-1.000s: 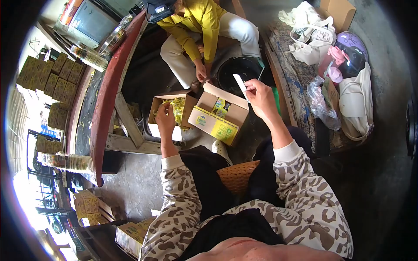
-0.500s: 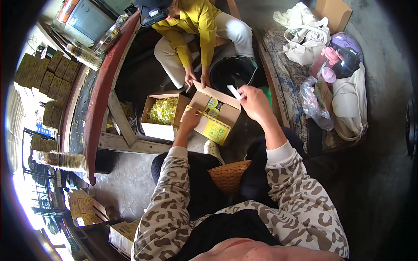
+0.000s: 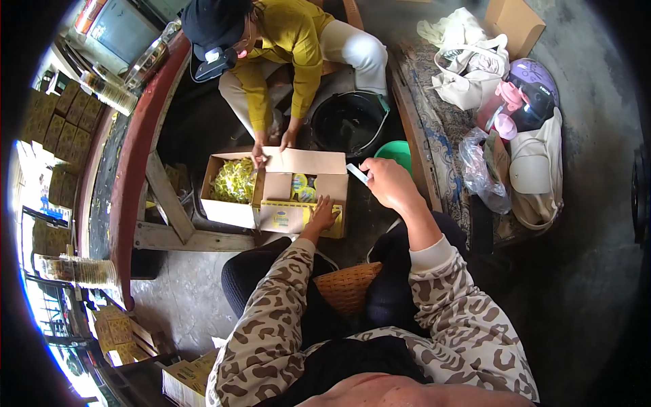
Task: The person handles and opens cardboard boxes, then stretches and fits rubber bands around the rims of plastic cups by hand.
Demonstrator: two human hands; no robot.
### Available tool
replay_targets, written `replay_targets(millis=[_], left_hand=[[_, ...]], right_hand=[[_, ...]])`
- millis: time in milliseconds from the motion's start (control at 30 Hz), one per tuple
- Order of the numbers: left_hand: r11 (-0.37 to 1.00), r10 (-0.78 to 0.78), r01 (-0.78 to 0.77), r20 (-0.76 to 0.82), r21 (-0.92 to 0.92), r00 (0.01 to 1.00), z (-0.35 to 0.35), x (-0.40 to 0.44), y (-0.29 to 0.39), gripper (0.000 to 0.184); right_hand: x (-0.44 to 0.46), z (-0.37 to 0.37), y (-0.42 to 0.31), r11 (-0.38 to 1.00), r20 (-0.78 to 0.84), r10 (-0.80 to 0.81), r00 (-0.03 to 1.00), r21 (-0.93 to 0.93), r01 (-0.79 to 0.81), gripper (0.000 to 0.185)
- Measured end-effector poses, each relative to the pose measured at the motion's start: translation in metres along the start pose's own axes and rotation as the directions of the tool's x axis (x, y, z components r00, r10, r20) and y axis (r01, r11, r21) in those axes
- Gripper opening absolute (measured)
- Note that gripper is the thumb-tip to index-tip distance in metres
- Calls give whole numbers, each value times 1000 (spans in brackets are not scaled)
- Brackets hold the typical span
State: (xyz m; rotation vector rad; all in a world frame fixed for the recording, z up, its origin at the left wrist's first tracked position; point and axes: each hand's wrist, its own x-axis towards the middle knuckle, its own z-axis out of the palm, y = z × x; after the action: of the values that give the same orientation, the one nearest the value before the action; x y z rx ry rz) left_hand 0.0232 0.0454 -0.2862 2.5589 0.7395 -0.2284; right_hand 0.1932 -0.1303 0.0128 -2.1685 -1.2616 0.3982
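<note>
Resting the left hand [image 3: 324, 214] on the near side of the printed box [image 3: 286, 220], with fingers spread and nothing grasped. Grasping a white strip [image 3: 358, 173] between thumb and fingers of the right hand [image 3: 388, 180], with the free end directed up and left. Box position: straight ahead of the torso, beyond the woven basket [image 3: 347, 283] between the legs, with long axis running left to right. Nearer hand: left, in direct contact; right hand raised just beyond the box's right end. Strip end near the right corner of the raised far flap [image 3: 305, 161]; contact between strip and flap impossible to tell. At the flap's left part, two hands [image 3: 287, 139] of a co-worker. Contents of the printed box: round-topped yellow-and-green cups [image 3: 307, 195], partly hidden by side flaps. Immediately left: a second box [image 3: 227, 214], filled with loose yellow pieces [image 3: 232, 182]. Beyond to the right: a black bucket [image 3: 339, 132] with dark interior, then a green basin [image 3: 395, 154], partly hidden.
</note>
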Motion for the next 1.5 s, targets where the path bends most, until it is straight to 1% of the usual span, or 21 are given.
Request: replay_targets(millis=[100,233,300,333,400,433,467,533,600,667,733,800,833,900,1033,1133,1200,1233,1300,1400,1500], left_hand=[[985,-172,172,186,20,967,-8,-13,4,58],[981,-193,185,167,63,967,-27,-24,18,58],[973,-98,113,-86,199,991,-32,-22,26,50],[974,-100,115,-82,195,992,-34,-19,26,50],[976,-198,190,72,104,978,-40,-13,24,44],[969,-248,248,64,5,967,-49,-19,30,44],[968,-252,252,67,8,965,-59,-25,36,44],[951,-308,306,251,47,918,-72,-28,34,52],[955,-297,288,280,73,913,-73,-33,22,57],[946,-262,323,635,21,727,-72,-38,6,59],[958,-240,286,609,21,756,-69,-54,13,59],[933,-291,356,691,52,662,-61,-65,23,62],[934,-292,354,689,54,663,-51,-72,22,62],[970,-242,196,568,142,786,-30,-87,22,84],[959,-149,6,486,282,861,-22,-100,39,92],[936,-147,-4,400,353,905,-5,-108,33,76],[966,-76,18,216,258,973,48,-98,-10,51],[967,-75,17,217,255,973,53,-101,-11,51],[938,-92,42,128,343,987,59,-102,-8,37],[940,-189,162,63,300,980,60,-104,1,36],[932,-310,278,112,232,944,44,-112,18,37]], right_hand=[[3,4,2,1000,19,-1,1000,22,0,23],[5,8,0,1000,48,7,999,5,-7,23],[4,4,-5,1000,73,19,997,5,-19,24],[3,3,-7,1000,95,29,995,7,-30,24],[3,6,-2,1000,96,27,995,7,-28,24],[4,6,-1,1000,92,23,995,9,-24,24],[3,6,-1,1000,95,23,995,14,-24,24],[3,6,0,1000,50,0,999,1,0,25],[2,7,1,1000,47,-14,999,15,14,25],[1,5,-2,1000,54,-4,999,29,3,24],[-2,5,-5,999,56,-7,998,37,5,24],[-4,7,-3,997,17,-74,997,2,74,24],[-5,7,-3,997,14,-75,997,2,75,24],[-6,5,-4,997,14,-73,997,19,73,24],[-7,2,-8,999,37,-47,998,18,46,24],[-8,5,-6,998,11,-63,998,27,63,24],[-8,3,-7,997,9,-83,997,-3,83,25],[-8,2,-9,997,11,-82,997,-5,82,25],[-8,0,-11,998,36,-65,997,23,64,19],[-8,1,-11,998,51,-50,997,42,47,25],[-8,3,-12,997,38,-72,997,26,71,24]])
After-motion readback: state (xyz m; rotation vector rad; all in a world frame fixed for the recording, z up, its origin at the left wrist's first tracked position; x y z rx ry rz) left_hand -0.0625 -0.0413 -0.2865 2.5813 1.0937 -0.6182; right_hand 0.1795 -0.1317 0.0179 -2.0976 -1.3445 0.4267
